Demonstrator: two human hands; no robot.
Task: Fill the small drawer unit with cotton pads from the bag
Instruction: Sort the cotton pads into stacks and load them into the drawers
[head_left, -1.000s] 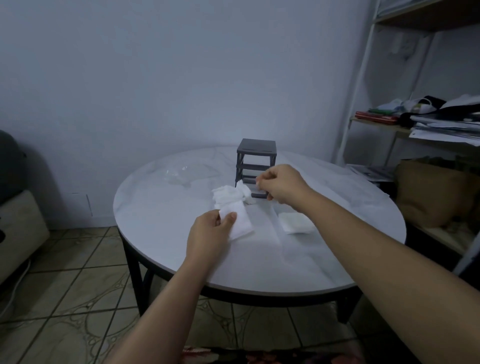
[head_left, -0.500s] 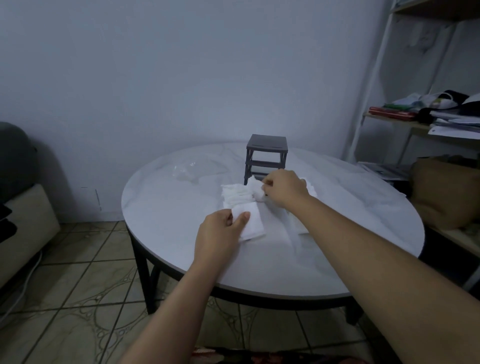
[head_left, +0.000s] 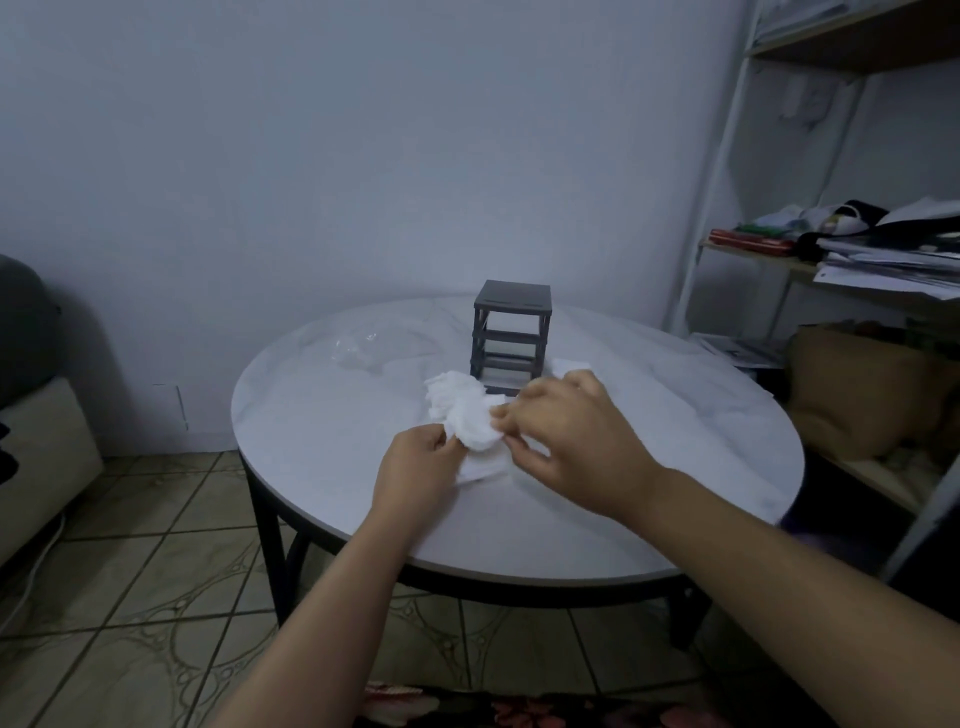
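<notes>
Cotton pads (head_left: 464, 415) bunched; left hand (head_left: 415, 467) and right hand (head_left: 576, 452) pinch them.

The unit (head_left: 511, 338) stands at the table's (head_left: 322, 447) back; pads (head_left: 462, 415) lie before it, bag (head_left: 358, 353) to its left.

Open worktop (head_left: 322, 441) lies at nine o'clock of the cotton pads (head_left: 460, 410). The drawer unit (head_left: 511, 332) stands just beside them at one o'clock, blocking that way; a clear bag (head_left: 358, 353) lies at ten o'clock.
</notes>
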